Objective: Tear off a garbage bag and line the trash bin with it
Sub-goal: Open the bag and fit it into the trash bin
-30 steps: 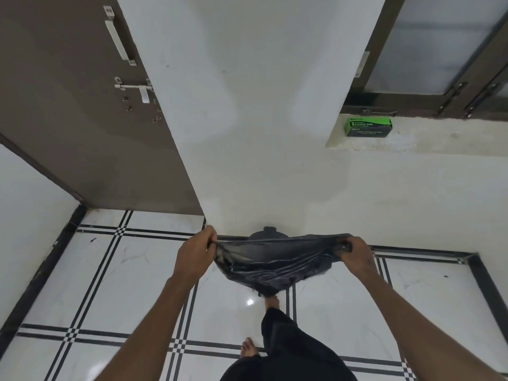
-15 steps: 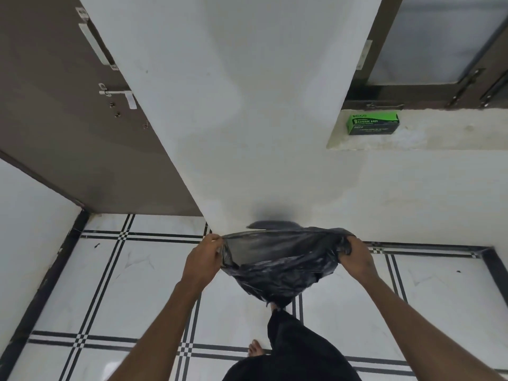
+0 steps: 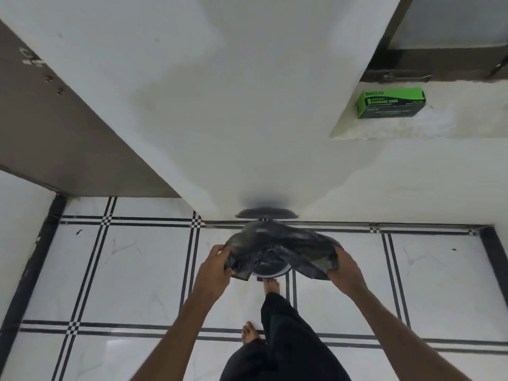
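Observation:
A black garbage bag (image 3: 286,246) is stretched between my two hands, low over the floor by the wall. My left hand (image 3: 217,266) grips its left edge and my right hand (image 3: 345,269) grips its right edge. Under the bag stands the trash bin (image 3: 270,273), mostly hidden; only a piece of its round rim shows below the plastic. The bin's dark lid (image 3: 266,213) stands raised against the wall behind the bag. A green garbage bag box (image 3: 390,102) lies on the window ledge at the upper right.
White wall ahead, with a brown door (image 3: 55,127) to the left and a stone window ledge (image 3: 453,125) to the right. White floor tiles with black lines spread around the bin. My bare feet (image 3: 270,285) stand just behind the bin.
Both hands have dropped lower with the bag, bringing it down over the bin. The bag now drapes over the bin's top, and the view has tilted further down.

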